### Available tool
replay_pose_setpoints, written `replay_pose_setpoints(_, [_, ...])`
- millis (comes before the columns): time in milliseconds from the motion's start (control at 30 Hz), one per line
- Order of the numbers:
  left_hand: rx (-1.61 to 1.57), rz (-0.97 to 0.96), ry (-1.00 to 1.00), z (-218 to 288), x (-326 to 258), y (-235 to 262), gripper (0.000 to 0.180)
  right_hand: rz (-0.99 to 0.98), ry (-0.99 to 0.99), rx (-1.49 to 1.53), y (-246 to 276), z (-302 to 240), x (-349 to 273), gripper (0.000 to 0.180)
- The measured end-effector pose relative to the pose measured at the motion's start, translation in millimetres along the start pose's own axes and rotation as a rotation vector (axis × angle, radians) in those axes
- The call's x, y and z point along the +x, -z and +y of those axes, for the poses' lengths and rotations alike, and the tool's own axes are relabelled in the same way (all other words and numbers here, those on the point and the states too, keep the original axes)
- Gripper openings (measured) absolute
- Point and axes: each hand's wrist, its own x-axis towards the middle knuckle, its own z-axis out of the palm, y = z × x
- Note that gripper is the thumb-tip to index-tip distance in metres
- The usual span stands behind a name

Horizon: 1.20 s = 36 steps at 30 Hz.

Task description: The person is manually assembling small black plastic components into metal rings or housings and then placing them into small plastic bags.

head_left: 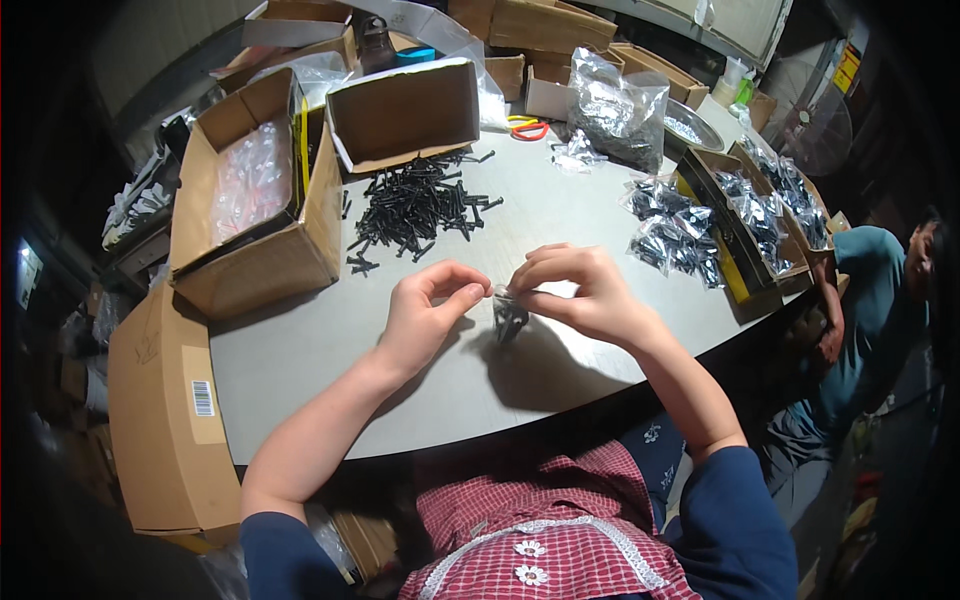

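Grey table (pixel 560 215) bears boxes (pixel 250 190), black screws (pixel 420 205).

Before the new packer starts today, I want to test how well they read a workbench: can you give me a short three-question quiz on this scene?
1. True or false: both hands pinch the same small clear bag of black screws.
2. Where does the loose pile of black screws lie? A) inside the metal bowl B) on the table beside the open cardboard box C) on the floor
3. Fill in: the filled bags are heaped on the person's ____ side of the table.

Key
1. True: the left hand and right hand hold the bag between them.
2. B: the pile lies on the table, by the box.
3. Right: see the filled bags.
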Motion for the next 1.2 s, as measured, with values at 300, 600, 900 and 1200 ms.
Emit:
replay_pose_setpoints(300, [0.054, 0.02, 0.049, -4, 5, -1, 0.013, 0.126, -0.127, 0.182, 9, 13, -7, 0.016])
replay_pose_setpoints(600, [0.195, -0.092, -0.07, 4, 0, -2, 0.036, 0.218, -0.068, 0.223, -18, 19, -14, 0.013])
replay_pose_setpoints(900, [0.149, -0.018, -0.084, 3, -7, -9, 0.013, 0.272, 0.027, 0.263, -39, 1, -24, 0.012])
replay_pose_setpoints(1200, [0.35, -0.016, -0.201, 7, -11, -18, 0.009, 0.251, -0.013, 0.268, -56, 8, -39, 0.021])
